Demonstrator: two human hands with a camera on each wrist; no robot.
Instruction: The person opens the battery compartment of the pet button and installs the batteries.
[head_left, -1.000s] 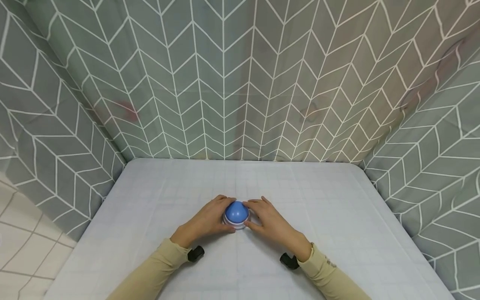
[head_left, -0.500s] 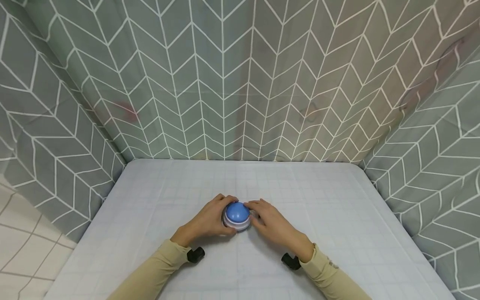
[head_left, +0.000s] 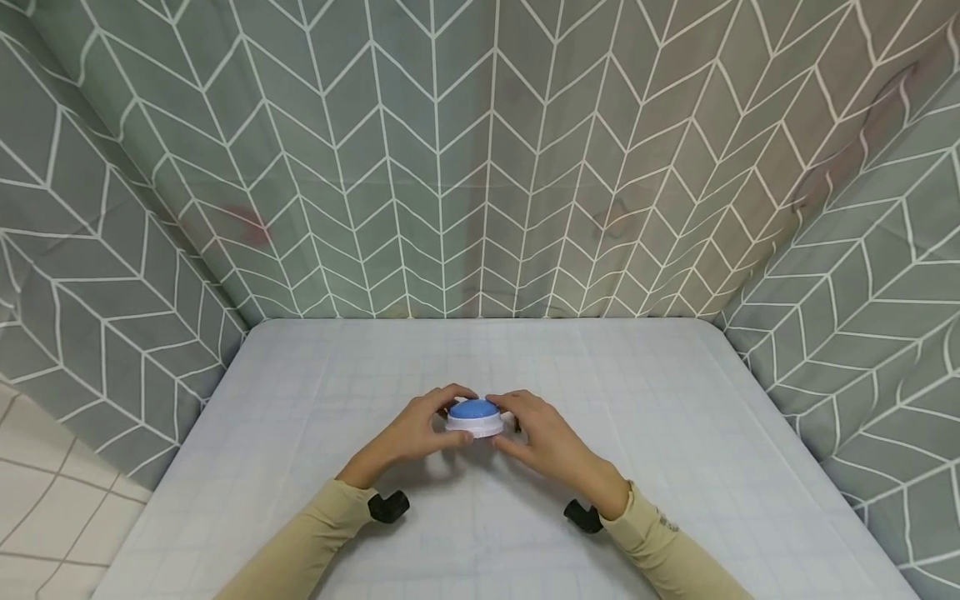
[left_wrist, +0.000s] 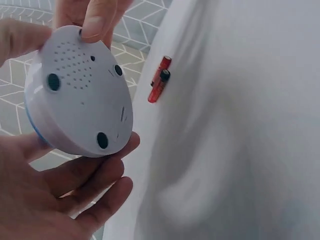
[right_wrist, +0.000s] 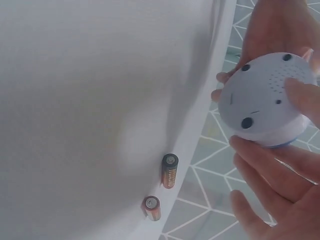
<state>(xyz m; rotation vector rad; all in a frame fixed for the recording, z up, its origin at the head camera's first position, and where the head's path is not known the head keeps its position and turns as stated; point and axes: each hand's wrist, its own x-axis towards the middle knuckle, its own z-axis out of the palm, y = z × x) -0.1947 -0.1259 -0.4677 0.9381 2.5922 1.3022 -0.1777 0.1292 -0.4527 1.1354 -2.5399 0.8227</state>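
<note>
A round push button with a blue dome (head_left: 473, 408) and white base is held up between both hands, dome facing up and away. My left hand (head_left: 420, 427) grips its left side, thumb at the near edge and fingers round the far side. On its right, my right hand (head_left: 542, 433) grips it the same way. The wrist views show the button's white underside (left_wrist: 95, 107), with small speaker holes, dark round feet and screw holes. My right thumb (left_wrist: 97, 22) lies on that underside near the speaker holes.
Two batteries lie on the white-covered table (head_left: 480, 533) beyond the button: a dark one (right_wrist: 170, 172) and a reddish one (right_wrist: 152, 207) in the right wrist view. A grey curtain (head_left: 480, 167) with a white chevron pattern stands behind the table and along both sides.
The button has been raised and tilted, so its white side now faces the head camera and less of the dome shows. Both hands kept hold and rose with it.
</note>
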